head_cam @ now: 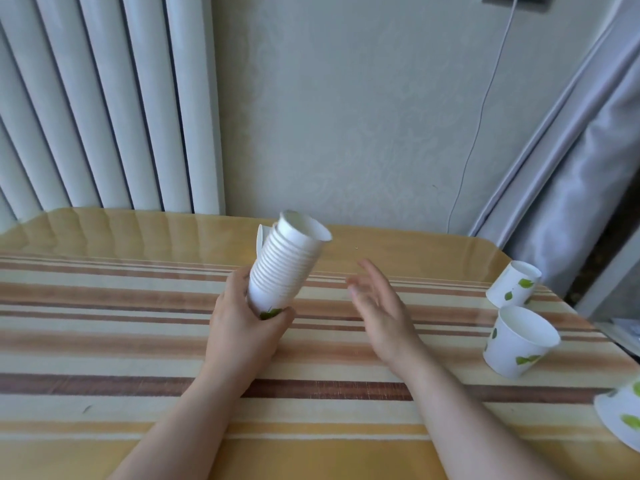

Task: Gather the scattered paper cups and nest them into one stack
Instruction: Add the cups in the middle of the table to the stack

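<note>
Gripped at its base by the left hand (pixel 242 323), the stack of cups (pixel 284 268) is tilted rightward. To its right, the right hand (pixel 377 306) is held empty, fingers spread, above the striped table (pixel 104 341).

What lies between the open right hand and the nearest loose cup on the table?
Nothing: in the head view only bare striped tablecloth separates the right hand from the upright cup.

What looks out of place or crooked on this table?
The cup stack in the left hand leans right, with one rim jutting out behind, not seated. Three loose cups sit at the table's right edge; the nearest is cut off by the frame.
</note>
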The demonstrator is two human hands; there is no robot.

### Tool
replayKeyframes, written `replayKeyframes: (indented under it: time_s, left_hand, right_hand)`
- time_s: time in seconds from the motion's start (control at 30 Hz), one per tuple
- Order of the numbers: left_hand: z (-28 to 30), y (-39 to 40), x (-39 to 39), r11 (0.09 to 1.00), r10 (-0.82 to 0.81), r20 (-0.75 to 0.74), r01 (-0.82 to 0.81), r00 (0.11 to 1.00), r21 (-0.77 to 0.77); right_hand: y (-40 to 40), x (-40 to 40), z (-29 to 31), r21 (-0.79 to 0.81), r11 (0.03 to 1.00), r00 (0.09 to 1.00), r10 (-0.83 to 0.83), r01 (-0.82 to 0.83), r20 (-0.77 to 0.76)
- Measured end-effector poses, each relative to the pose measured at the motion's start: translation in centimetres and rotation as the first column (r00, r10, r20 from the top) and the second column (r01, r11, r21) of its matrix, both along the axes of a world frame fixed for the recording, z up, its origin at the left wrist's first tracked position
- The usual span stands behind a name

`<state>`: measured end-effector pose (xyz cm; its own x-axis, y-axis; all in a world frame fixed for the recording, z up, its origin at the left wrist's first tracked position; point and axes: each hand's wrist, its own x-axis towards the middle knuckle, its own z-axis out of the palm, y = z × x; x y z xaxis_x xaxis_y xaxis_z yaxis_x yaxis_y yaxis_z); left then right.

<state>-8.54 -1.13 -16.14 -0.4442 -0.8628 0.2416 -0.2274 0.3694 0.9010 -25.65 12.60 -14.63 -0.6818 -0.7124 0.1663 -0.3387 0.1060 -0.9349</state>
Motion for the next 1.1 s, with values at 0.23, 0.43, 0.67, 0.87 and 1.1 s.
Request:
replayKeyframes:
  time_s: [0.23, 0.43, 0.67, 0.87, 1.1]
  left_hand:
    - [0.2, -1.4, 0.6, 0.993, 0.112, -0.029, -0.111, 0.993, 0.048]
    - [-0.5, -1.9, 0.2, 0.985, 0.141, -0.063, -0.134, 0.988, 0.104]
    - [-0.7, -2.1, 0.1, 0.985, 0.128, -0.020, -0.125, 0.992, 0.115]
    - [-0.4, -1.9, 0.0, 0.989, 0.124, 0.006, -0.124, 0.992, 0.079]
    - [-0.3, -1.4, 0.1, 0.991, 0.129, 0.055, -0.130, 0.990, 0.007]
  right_hand:
    - [-6.7, -0.5, 0.3, 0.578, 0.808, 0.886, 0.184, 0.110, -0.426]
    - [-14.5, -2.7, 1.1, 0.410, 0.904, 0.884, 0.089, 0.121, -0.459]
    - [-21.8, -5.7, -3.6, 0.505, 0.858, 0.732, 0.282, 0.098, -0.620]
    - [-18.1, -3.2, 0.4, 0.451, 0.884, 0.785, 0.193, 0.121, -0.588]
    - [-12.4, -4.0, 1.0, 0.094, 0.993, 0.995, -0.072, 0.078, -0.063]
